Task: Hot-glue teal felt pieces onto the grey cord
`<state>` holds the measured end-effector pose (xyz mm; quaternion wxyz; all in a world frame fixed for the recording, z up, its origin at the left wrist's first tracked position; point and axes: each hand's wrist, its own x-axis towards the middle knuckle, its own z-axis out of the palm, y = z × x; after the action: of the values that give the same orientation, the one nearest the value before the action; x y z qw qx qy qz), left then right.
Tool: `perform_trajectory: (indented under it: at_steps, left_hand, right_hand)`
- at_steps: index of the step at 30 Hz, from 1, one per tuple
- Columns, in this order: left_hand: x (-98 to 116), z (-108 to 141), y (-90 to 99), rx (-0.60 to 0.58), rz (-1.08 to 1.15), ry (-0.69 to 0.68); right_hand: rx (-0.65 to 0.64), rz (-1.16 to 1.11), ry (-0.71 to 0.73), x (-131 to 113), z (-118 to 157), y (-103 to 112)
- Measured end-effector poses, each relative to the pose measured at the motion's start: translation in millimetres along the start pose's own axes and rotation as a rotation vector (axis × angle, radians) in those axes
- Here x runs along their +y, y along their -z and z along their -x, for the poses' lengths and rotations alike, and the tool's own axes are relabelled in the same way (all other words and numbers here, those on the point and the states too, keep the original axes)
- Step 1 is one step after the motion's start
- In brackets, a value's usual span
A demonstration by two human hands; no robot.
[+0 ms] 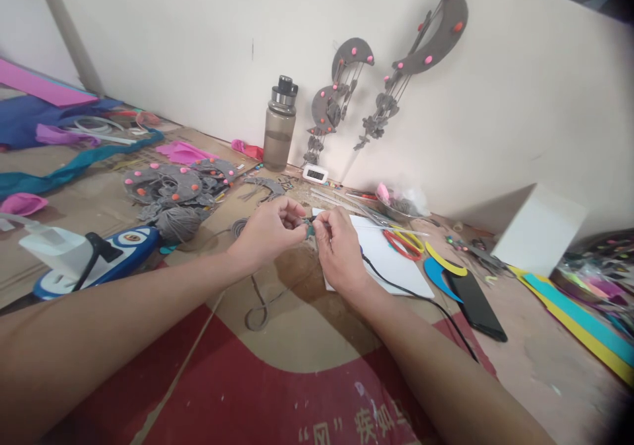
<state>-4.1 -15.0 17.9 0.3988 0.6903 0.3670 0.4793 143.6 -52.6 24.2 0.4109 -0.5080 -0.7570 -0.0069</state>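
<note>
Room over red cardboard [267,399]; upright bottle [278,149] blocks far side; black cable [420,294] crosses right side.

A: Where is the camera mounted?
B: On the head, above and behind the fingers [337,222], facing forward and down.
A: Coverage?
B: Wide, near: fingers about central, cardboard [307,339] before them, wall [188,49] beyond.

Yarn ball [177,223] left of paper [374,243], phone [478,305] right, bottle [280,125] behind
</note>
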Motion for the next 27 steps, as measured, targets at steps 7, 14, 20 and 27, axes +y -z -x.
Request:
perform_trajectory:
  at_steps: [7, 14, 20, 27]
  left_hand:
    - [2.5, 1.7, -0.1, -0.006, -0.01, -0.005]
    - [3.3, 2.0, -0.8, -0.009, 0.01, 0.015]
    - [3.0, 2.5, -1.2, -0.021, 0.031, 0.037]
    - [3.6, 1.0, 0.3, -0.087, 0.151, 0.089]
  right_hand:
    - [0.004, -0.003, -0.003, -0.4, 0.2, -1.8]
    - [0.009, 0.0, 0.003, -0.4, 1.3, -2.6]
    - [0.014, 0.011, -0.019, -0.9, 2.9, -4.8]
    - [0.036, 0.0, -0.019, 0.5, 3.8, -4.8]
